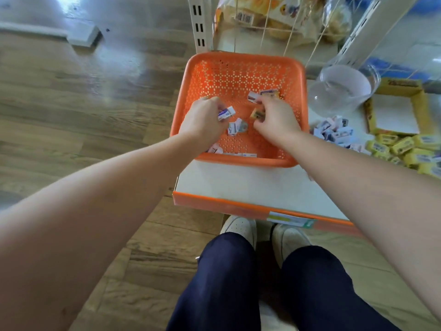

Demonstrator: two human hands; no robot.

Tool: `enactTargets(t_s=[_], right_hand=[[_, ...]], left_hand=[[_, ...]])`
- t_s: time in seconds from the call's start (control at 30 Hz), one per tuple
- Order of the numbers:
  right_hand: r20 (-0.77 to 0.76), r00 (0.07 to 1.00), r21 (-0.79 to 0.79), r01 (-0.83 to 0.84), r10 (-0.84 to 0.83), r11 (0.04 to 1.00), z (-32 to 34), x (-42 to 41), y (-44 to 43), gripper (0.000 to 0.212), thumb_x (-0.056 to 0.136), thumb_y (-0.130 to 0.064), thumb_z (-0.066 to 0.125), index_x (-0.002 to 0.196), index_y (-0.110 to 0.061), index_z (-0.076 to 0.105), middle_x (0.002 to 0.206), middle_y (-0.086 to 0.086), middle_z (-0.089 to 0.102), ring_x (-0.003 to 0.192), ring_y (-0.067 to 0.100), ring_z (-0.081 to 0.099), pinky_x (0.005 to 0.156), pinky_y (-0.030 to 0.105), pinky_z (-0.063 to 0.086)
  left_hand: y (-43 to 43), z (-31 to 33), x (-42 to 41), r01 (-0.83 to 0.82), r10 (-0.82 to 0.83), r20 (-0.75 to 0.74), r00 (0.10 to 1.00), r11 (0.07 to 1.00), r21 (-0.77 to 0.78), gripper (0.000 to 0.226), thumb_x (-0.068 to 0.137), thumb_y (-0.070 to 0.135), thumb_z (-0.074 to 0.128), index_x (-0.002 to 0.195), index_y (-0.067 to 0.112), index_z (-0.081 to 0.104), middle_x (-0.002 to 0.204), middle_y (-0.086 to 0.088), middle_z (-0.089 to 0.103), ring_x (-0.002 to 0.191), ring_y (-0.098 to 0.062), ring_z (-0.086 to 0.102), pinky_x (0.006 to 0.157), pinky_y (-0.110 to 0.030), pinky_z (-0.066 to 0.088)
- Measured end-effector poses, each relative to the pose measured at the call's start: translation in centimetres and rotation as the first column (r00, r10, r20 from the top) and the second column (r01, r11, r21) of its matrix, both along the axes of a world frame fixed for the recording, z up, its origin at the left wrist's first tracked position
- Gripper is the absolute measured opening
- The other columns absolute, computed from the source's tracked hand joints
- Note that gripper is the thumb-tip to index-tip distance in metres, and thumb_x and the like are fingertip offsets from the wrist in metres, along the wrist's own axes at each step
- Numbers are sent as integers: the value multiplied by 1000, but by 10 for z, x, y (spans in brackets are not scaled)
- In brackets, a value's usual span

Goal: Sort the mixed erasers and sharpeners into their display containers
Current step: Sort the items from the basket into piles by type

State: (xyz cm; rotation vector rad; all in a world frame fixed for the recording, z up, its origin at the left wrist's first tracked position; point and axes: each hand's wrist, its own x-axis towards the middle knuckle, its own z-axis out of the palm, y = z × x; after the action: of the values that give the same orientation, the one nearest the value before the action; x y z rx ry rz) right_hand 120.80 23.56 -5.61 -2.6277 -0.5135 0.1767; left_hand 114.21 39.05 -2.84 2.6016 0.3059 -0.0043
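Erasers [235,127] lie loose in the orange basket [238,59] on the white shelf [238,185]. The left hand [202,120] pinches a white-and-blue eraser [226,113]; the right hand [276,118] curls round a small yellow-brown piece [257,114]. Right of the basket sit a pile of white erasers [334,132], yellow packets [405,148], a clear jar [343,91] and an open yellow box [426,108].

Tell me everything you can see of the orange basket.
The orange basket looks like plastic: square, shallow, rounded corners, perforated walls and floor. It sits flat on the white shelf, a few small packets scattered inside. Both hands reach in: the left hand grips a white eraser, the right hand pinches a yellow piece.
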Motion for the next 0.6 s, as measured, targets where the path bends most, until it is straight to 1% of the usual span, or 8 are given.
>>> enactTargets(t_s=[0.07, 0.13, 0.2, 0.27, 0.4, 0.47, 0.53, 0.6], right_hand=[[57, 997, 70, 47, -51, 996, 20, -6, -16, 45, 81, -12, 58, 125, -10, 54, 124, 12, 53, 113, 27, 50, 93, 28, 35], [107, 992, 98, 52, -63, 994, 39, -14, -36, 42, 81, -13, 60, 123, -9, 57, 121, 11, 52, 110, 25, 51, 90, 25, 34], [126, 988, 149, 72, -92, 986, 57, -24, -61, 38, 81, -12, 62, 118, -7, 60, 115, 13, 53, 104, 25, 52, 82, 22, 34], [125, 979, 174, 137, -160, 975, 70, -33, -92, 35, 81, -13, 61, 116, -7, 61, 110, 13, 54, 98, 25, 54, 75, 19, 32], [99, 958, 141, 253, -268, 957, 88, -52, -165, 36, 84, -12, 58, 120, -8, 58, 113, 12, 50, 99, 25, 54, 85, 22, 37], [84, 941, 123, 317, -329, 940, 91, -60, -202, 37, 86, -12, 57, 122, -8, 56, 115, 11, 49, 100, 25, 53, 88, 23, 37], [69, 920, 80, 380, -386, 921, 89, -65, -234, 39, 86, -12, 57, 125, -9, 55, 119, 13, 47, 104, 27, 51, 91, 28, 37], [44, 901, 55, 428, -431, 902, 82, -66, -261, 41, 87, -13, 59, 127, -11, 55, 123, 13, 47, 108, 28, 50, 94, 28, 36]], left_hand=[[-13, 12, -2, 8, -7, 14, 1000, 1000, -22, 29, 85, 19, 62, 114, 15, 60, 113, -6, 56, 104, -22, 51, 79, -26, 37], [-29, 28, -3, 41, -41, 22, 999, 999, -33, 29, 83, 19, 63, 112, 14, 59, 112, -6, 55, 101, -22, 49, 77, -26, 36], [-46, 47, -3, 84, -83, 27, 996, 996, -35, 31, 81, 17, 64, 112, 13, 58, 114, -7, 54, 102, -23, 48, 78, -25, 34], [-65, 68, -2, 117, -115, 38, 993, 992, -36, 33, 80, 16, 63, 113, 12, 57, 115, -8, 54, 105, -24, 47, 78, -25, 34], [-110, 96, 3, 171, -169, 64, 984, 985, -26, 33, 79, 18, 64, 111, 12, 58, 111, -9, 56, 107, -26, 48, 81, -27, 36], [-138, 101, 5, 212, -211, 66, 975, 977, -7, 30, 79, 17, 63, 109, 11, 59, 108, -10, 59, 103, -27, 51, 77, -26, 35], [-166, 102, 6, 263, -263, 42, 964, 965, 13, 29, 79, 15, 63, 107, 10, 61, 104, -9, 60, 96, -25, 53, 75, -25, 35], [-194, 97, 7, 320, -320, -2, 947, 947, 8, 28, 79, 14, 63, 107, 11, 61, 101, -7, 60, 91, -22, 54, 75, -27, 40]])
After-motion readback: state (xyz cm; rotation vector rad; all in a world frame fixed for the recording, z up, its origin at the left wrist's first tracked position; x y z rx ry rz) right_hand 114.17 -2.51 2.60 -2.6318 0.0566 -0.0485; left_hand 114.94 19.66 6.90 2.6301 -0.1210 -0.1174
